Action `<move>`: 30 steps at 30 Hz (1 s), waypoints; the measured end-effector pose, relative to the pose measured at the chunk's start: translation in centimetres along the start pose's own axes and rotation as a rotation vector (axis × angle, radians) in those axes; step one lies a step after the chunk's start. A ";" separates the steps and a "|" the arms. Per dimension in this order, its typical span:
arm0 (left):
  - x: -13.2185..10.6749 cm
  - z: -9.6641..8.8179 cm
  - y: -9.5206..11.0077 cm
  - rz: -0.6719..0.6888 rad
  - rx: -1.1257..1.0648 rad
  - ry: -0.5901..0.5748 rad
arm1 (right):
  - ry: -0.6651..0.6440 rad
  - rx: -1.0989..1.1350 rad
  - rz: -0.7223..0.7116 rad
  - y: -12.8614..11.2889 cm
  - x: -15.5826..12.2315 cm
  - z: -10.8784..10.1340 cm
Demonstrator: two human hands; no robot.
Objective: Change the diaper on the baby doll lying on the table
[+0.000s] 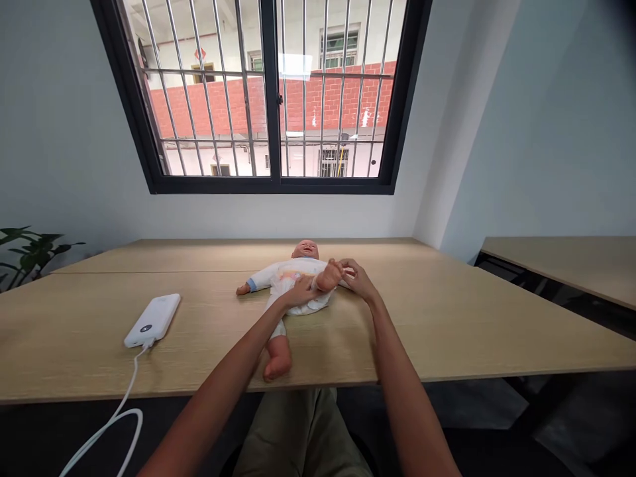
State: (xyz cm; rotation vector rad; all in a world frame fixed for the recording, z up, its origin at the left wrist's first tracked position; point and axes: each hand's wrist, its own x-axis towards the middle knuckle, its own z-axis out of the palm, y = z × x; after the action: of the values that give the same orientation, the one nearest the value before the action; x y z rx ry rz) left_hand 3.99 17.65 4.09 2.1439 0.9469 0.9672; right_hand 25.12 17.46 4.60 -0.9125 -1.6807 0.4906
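A baby doll in a white top with blue cuffs lies on its back on the wooden table, head toward the window. One of its legs stretches down toward the table's front edge; the other is lifted, with its bare foot raised. My left hand is closed around the lifted leg near the ankle, over the doll's white lower clothing. At the toes of that foot, my right hand pinches with thumb and fingers. The doll's far arm is mostly hidden behind my right hand.
A white power bank rests on the table to the left, its white cable dropping over the front edge. A green plant stands at the far left. Behind the table is a wall with a barred window. Another table stands at right.
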 end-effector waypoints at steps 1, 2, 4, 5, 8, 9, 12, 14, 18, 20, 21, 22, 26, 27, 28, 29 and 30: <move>-0.1 0.0 0.0 0.009 0.078 -0.034 | -0.036 0.054 0.007 -0.4 0.0 0.0; -0.2 0.0 0.1 0.022 0.160 -0.085 | -0.078 0.099 0.012 -0.7 0.0 0.0; -0.5 0.2 0.4 0.051 0.316 -0.169 | -0.151 0.152 0.015 -1.1 0.1 0.5; -0.6 0.3 0.7 0.075 0.395 -0.207 | -0.169 0.166 0.017 -1.1 0.2 0.9; -1.1 0.6 1.6 0.148 0.529 -0.304 | -0.195 0.191 0.043 -0.5 0.6 2.0; -1.2 0.7 1.9 0.157 0.544 -0.325 | -0.205 0.201 0.058 -0.3 0.8 2.4; -1.6 0.6 2.5 0.162 0.538 -0.360 | -0.239 0.214 0.114 0.2 1.2 3.4; -1.9 0.6 2.6 0.170 0.538 -0.368 | -0.246 0.205 0.141 0.3 1.3 3.9; -2.9 0.9 2.5 0.225 0.652 -0.376 | -0.237 0.188 0.186 0.2 1.5 4.4; -3.3 1.1 2.5 0.255 0.692 -0.368 | -0.249 0.191 0.222 0.1 1.5 4.5; -3.5 1.1 2.5 0.271 0.697 -0.360 | -0.260 0.203 0.241 0.0 1.5 4.5; -3.6 1.2 2.5 0.286 0.697 -0.355 | -0.274 0.222 0.258 0.0 1.5 4.4; -3.8 1.2 2.4 0.311 0.680 -0.366 | -0.313 0.276 0.315 -0.1 1.5 4.2; -3.8 1.2 2.3 0.309 0.675 -0.367 | -0.319 0.279 0.327 0.0 1.5 4.2; -3.8 1.2 2.3 0.309 0.673 -0.368 | -0.324 0.280 0.335 0.0 1.5 4.2; -3.7 1.2 2.3 0.309 0.673 -0.365 | -0.323 0.279 0.335 0.0 1.5 4.3; -3.7 1.2 2.4 0.309 0.676 -0.364 | -0.314 0.276 0.332 0.1 1.4 4.4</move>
State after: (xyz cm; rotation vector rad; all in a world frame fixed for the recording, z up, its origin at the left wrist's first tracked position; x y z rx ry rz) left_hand 3.99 13.07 3.80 2.9679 0.8458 0.3678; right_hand 20.88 19.22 4.06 -0.9466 -1.6876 1.1105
